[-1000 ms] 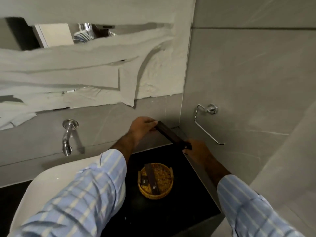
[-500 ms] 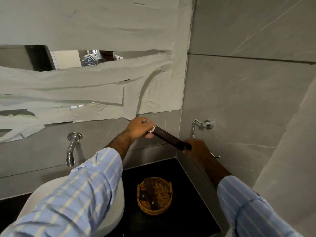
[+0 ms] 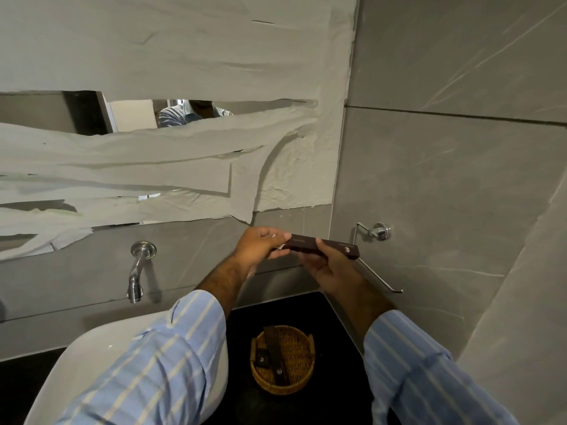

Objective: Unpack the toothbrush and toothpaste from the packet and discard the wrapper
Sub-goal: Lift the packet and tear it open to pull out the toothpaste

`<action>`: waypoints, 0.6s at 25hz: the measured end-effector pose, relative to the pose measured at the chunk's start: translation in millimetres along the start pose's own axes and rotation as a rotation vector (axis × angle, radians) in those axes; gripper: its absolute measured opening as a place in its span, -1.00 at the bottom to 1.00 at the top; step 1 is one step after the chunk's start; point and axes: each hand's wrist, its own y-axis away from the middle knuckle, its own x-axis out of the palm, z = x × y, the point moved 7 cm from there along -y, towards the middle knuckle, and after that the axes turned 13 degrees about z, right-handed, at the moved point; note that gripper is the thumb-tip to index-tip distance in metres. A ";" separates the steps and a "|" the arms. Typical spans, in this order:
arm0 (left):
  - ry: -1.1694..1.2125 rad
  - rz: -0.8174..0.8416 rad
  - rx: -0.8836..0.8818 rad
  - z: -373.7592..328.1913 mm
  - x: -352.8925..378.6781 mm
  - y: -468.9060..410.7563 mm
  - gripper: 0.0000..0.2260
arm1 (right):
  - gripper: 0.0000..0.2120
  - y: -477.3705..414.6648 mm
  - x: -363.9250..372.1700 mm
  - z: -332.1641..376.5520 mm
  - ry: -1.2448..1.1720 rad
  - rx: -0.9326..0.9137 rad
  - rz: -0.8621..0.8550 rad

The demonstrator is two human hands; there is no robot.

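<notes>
Holding: long dark brown rectangular packet [image 3: 322, 247], level in the air in front of the grey tiled wall [image 3: 445, 185], above the black surface [image 3: 337, 348]
Left hand [image 3: 260, 246]: closed on the packet's left end, pinching a small pale bit that shows there
Right hand [image 3: 329, 266]: cupped under the packet's middle, thumb over the top edge
Basket: round woven wicker basket [image 3: 299, 363] standing on the black surface, well below the hands
Basket contents: one long dark packet [image 3: 276, 354] lying slantwise, one small dark packet [image 3: 261, 359] beside it, touching
Sink: white basin [image 3: 92, 348] left of the basket, under a chrome wall tap [image 3: 138, 271]
Wall fitting: chrome holder [image 3: 374, 233] just behind the held packet's right end
</notes>
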 end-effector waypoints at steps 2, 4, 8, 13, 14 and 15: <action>0.199 0.008 0.007 7.4 -3.3 5.2 -0.73 | -0.79 -3.4 7.3 5.1 -0.025 -0.031 -0.005; 0.210 -0.080 0.003 13.0 -13.9 10.0 -0.72 | -0.84 -3.7 12.3 9.0 0.019 -0.027 0.000; -0.207 -0.291 0.026 19.7 -31.0 15.1 -0.88 | -0.78 -8.6 23.3 9.7 0.173 -0.020 0.041; 0.538 -0.117 -0.001 39.6 3.6 19.2 -0.77 | -0.65 -13.2 38.9 37.3 0.597 -0.205 0.010; 0.668 -0.098 -0.008 42.9 9.6 20.5 -0.73 | -0.66 -13.4 45.2 45.1 0.705 -0.234 0.005; 0.754 -0.093 -0.007 45.7 13.8 19.8 -0.71 | -0.67 -13.0 53.4 51.8 0.805 -0.243 0.014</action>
